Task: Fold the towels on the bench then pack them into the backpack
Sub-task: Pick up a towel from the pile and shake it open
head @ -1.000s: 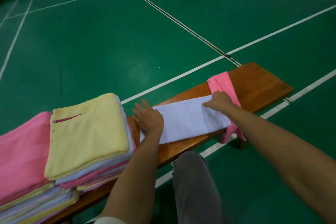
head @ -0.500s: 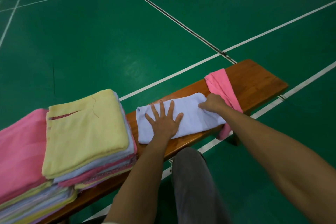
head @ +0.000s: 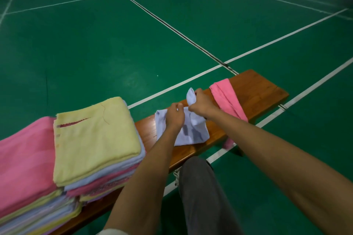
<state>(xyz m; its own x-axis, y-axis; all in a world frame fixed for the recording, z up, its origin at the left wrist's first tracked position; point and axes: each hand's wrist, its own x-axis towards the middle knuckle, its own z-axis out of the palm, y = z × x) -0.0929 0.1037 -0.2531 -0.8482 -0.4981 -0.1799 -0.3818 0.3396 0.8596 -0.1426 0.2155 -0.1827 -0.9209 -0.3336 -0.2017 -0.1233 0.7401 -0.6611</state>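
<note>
Head view, counts: we see one wooden bench, two hands, one pale blue towel being folded, one loose pink towel and two stacks of folded towels.
Left hand: we see its fingers curled down onto the pale blue towel's far edge, gripping the cloth.
Right hand: we see it pinching a corner of the same towel, lifted clear of the bench so the tip stands above the knuckles.
Pale blue towel: it lies mid-bench, between the stacks and the pink towel, partly bunched under both hands.
Pink towel: draped across the bench just right of the right hand, its near end hanging over the front edge.
Near stack: yellow towel on top; the layers below are too blurred for us to count.
Far-left stack: pink on top, cut off by the frame edge.
Hidden: our forearms and a grey trouser leg cover the bench's near edge.
Writing: we can read none.
</note>
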